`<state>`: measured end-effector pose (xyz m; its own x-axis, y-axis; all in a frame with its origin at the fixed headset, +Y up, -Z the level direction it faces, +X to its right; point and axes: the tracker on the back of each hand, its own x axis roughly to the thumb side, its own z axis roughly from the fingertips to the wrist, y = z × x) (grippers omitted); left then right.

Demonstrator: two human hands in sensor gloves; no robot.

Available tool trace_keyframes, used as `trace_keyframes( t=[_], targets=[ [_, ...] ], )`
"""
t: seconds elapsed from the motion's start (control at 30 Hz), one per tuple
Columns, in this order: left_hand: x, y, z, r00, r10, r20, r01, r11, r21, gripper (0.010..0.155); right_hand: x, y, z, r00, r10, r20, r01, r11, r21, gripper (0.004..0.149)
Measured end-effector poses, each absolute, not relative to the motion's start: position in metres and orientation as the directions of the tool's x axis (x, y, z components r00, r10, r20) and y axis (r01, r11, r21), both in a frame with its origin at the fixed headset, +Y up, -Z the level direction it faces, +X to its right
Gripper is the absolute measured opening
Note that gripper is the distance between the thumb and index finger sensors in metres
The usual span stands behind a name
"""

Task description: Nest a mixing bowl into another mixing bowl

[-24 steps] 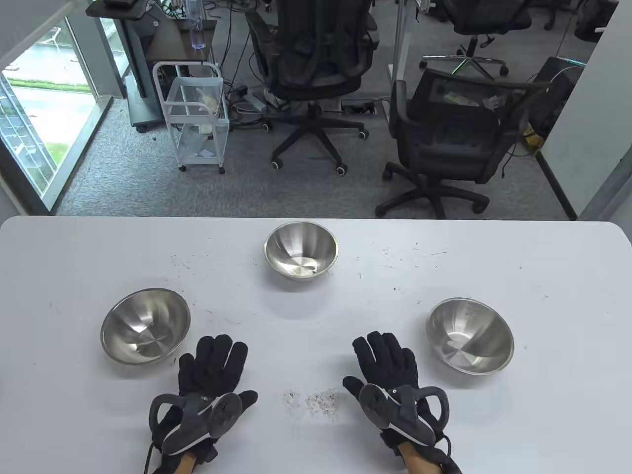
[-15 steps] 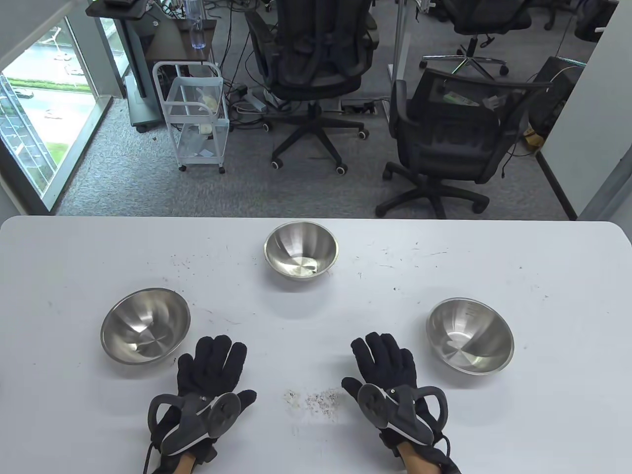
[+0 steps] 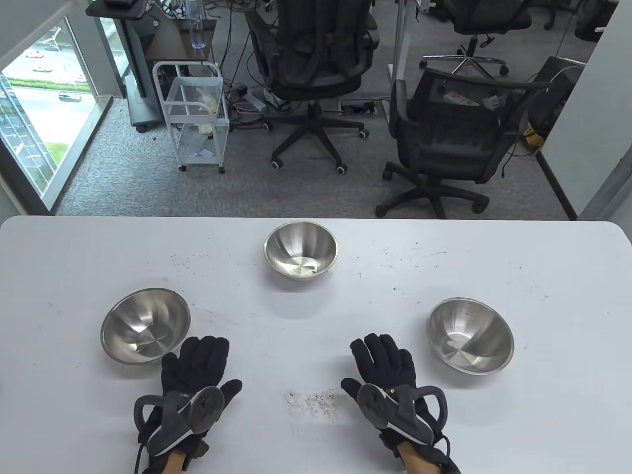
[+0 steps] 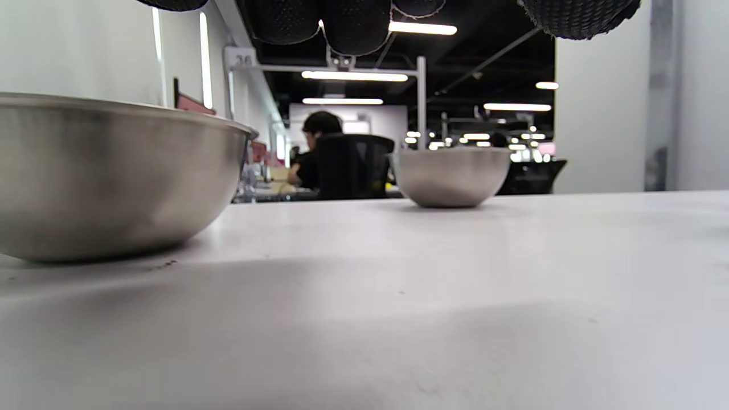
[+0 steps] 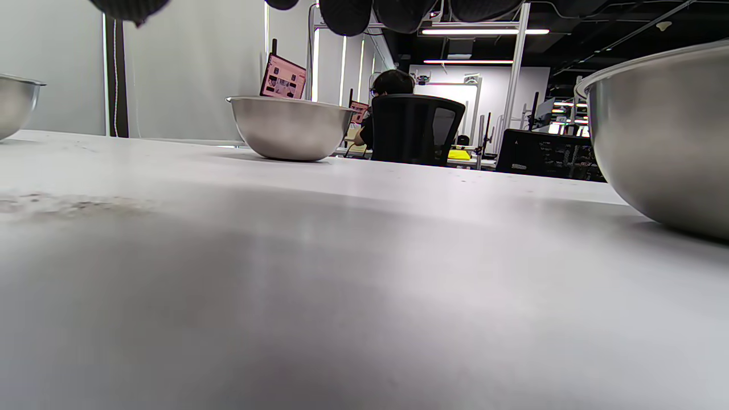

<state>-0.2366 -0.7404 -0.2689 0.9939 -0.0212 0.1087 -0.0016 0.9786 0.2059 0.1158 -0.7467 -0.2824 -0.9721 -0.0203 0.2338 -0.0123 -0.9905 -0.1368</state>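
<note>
Three steel mixing bowls stand upright on the white table [image 3: 543, 405]. The left bowl [image 3: 145, 326] is large and fills the left of the left wrist view [image 4: 114, 176]. The middle bowl [image 3: 301, 250] is smaller and stands at the back; it shows in both wrist views [image 4: 451, 175] [image 5: 290, 126]. The right bowl [image 3: 470, 335] is large and sits at the right edge of the right wrist view [image 5: 666, 131]. My left hand [image 3: 197, 360] lies flat, open and empty, just right of the left bowl. My right hand [image 3: 385, 360] lies flat, open and empty, left of the right bowl.
A patch of dark crumbs [image 3: 316, 400] lies on the table between my hands. Fine specks are scattered over the table's far half. Office chairs [image 3: 444, 143] and a white cart [image 3: 195, 118] stand on the floor beyond the far edge.
My left hand has slid left toward the left bowl, its fingers now close to the bowl's near right side. My right hand and the three bowls have not moved.
</note>
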Motion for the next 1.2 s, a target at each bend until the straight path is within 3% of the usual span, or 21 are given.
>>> trace_keyframes(
  t=[0.2,0.57,0.73,1.2],
  targets=[
    [-0.258,-0.732,-0.27,0.998,-0.05,-0.026,0.055,0.964,0.259,0.081,0.115,-0.748,-0.282,-0.97,-0.016,0.242,-0.017,-0.991,-0.134,0.076],
    [-0.291,-0.741,-0.282,0.979,-0.05,-0.197,0.093,0.972,0.216,0.076,0.113,-0.749,-0.282,-0.964,-0.017,0.264,-0.017,-0.992,-0.126,0.076],
    [-0.298,-0.745,-0.288,0.977,-0.016,-0.213,0.056,0.982,0.182,0.073,0.112,-0.749,-0.282,-0.963,-0.014,0.27,-0.021,-0.992,-0.124,0.075],
    [-0.306,-0.757,-0.302,0.955,-0.103,-0.278,0.132,0.987,0.087,0.055,0.11,-0.75,-0.282,-0.957,-0.007,0.291,-0.029,-0.993,-0.118,0.074]
  ],
)
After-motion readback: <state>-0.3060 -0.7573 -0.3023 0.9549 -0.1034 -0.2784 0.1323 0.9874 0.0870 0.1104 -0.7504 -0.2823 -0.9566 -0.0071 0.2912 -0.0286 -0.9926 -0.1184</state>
